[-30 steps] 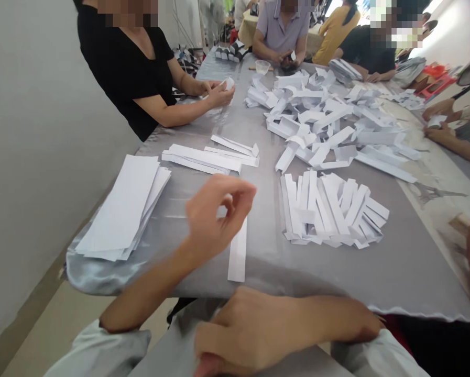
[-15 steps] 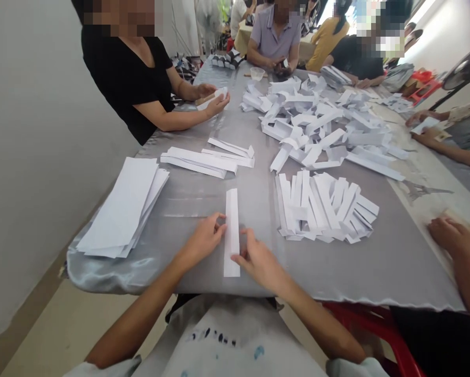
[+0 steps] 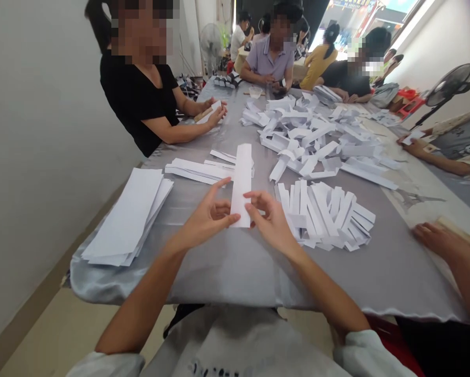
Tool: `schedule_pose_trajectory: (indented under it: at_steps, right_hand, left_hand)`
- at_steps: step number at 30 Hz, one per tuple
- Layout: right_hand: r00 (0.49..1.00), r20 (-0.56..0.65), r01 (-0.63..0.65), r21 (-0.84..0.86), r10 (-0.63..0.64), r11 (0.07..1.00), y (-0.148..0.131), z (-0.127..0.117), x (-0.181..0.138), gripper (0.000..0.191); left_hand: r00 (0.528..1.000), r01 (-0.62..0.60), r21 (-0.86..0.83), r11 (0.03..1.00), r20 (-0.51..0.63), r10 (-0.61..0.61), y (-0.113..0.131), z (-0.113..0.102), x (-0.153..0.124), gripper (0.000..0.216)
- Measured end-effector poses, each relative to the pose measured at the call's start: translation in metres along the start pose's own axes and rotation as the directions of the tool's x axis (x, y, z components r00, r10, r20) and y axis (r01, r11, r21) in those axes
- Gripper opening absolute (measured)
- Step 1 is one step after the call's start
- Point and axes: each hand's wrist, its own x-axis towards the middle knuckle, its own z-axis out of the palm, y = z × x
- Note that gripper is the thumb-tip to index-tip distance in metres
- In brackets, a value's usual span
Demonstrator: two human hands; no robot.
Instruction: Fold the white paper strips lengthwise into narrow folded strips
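White paper strip point(image 3: 241, 183) stands over the counter's middle, held narrowly at its lower edges by left hand point(image 3: 207, 209) and right hand point(image 3: 270, 217); even pressure is best. Folded white paper strips point(image 3: 325, 214) lie just right on the grey satin counter point(image 3: 235, 272).

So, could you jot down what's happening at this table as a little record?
Left hand: fingertips on the strip's lower part
Right hand: fingertips on the strip's lower part
Held item: white paper strip
Beside right hand: pile of paper strips
Left of hands: stack of white paper sheets
Table covering: grey satin cloth
Nearby: co-worker in black top
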Motion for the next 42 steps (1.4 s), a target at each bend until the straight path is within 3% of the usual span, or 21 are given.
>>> schedule_pose_trajectory:
  at_steps: [3,5,9,12,15,18,21,26,32,36,38,42]
  right_hand:
    - [0.993,0.027,0.114,-0.006,-0.114,0.993,-0.031,-0.006,0.022,0.036]
    - [0.986,0.067,0.154,-0.017,-0.153,0.988,-0.048,-0.009,0.033,0.04]
    - [0.979,0.055,0.195,-0.009,-0.195,0.981,-0.065,-0.011,0.047,0.045]
    - [0.976,-0.033,0.217,0.009,-0.216,0.976,-0.063,-0.01,0.052,0.049]
    - [0.968,-0.11,0.218,-0.077,-0.226,0.973,-0.055,-0.009,0.057,0.051]
    - [0.945,-0.121,0.264,-0.269,-0.305,0.926,-0.049,-0.011,0.06,0.038]
    - [0.904,-0.125,0.327,-0.414,-0.409,0.85,-0.047,-0.011,0.063,0.024]
    - [0.834,-0.195,0.385,-0.463,-0.515,0.798,-0.045,-0.009,0.066,0.015]
    - [0.741,-0.155,0.492,-0.539,-0.654,0.684,-0.038,-0.011,0.069,0.02]
    - [0.692,-0.125,0.53,-0.582,-0.711,0.617,-0.032,-0.013,0.073,0.02]
    - [0.681,-0.108,0.535,-0.601,-0.724,0.593,-0.03,-0.014,0.074,0.019]
    - [0.722,-0.058,0.517,-0.618,-0.69,0.593,-0.027,-0.016,0.076,0.016]
  left_hand:
    - [0.985,-0.162,0.087,0.983,-0.049,0.167,0.03,-0.006,0.019,0.054]
    - [0.959,-0.254,0.134,0.958,-0.091,0.267,0.045,-0.009,0.031,0.041]
    - [0.908,-0.355,0.229,0.906,-0.148,0.393,0.063,-0.011,0.048,0.035]
    - [0.883,-0.383,0.325,0.864,-0.145,0.446,0.07,-0.013,0.054,0.039]
    - [0.88,-0.362,0.478,0.8,-0.108,0.463,0.074,-0.017,0.057,0.045]
    - [0.869,-0.309,0.644,0.7,-0.108,0.483,0.073,-0.021,0.059,0.035]
    - [0.832,-0.34,0.696,0.633,-0.091,0.547,0.07,-0.023,0.064,0.023]
    - [0.73,-0.422,0.732,0.534,-0.076,0.68,0.063,-0.022,0.073,0.013]
    - [0.645,-0.516,0.721,0.461,-0.026,0.763,0.053,-0.021,0.08,0.011]
    - [0.545,-0.549,0.753,0.362,-0.006,0.839,0.041,-0.022,0.086,0.013]
    - [0.512,-0.544,0.773,0.326,-0.002,0.859,0.036,-0.024,0.089,0.014]
    - [0.521,-0.557,0.75,0.357,-0.02,0.854,0.031,-0.025,0.093,0.016]
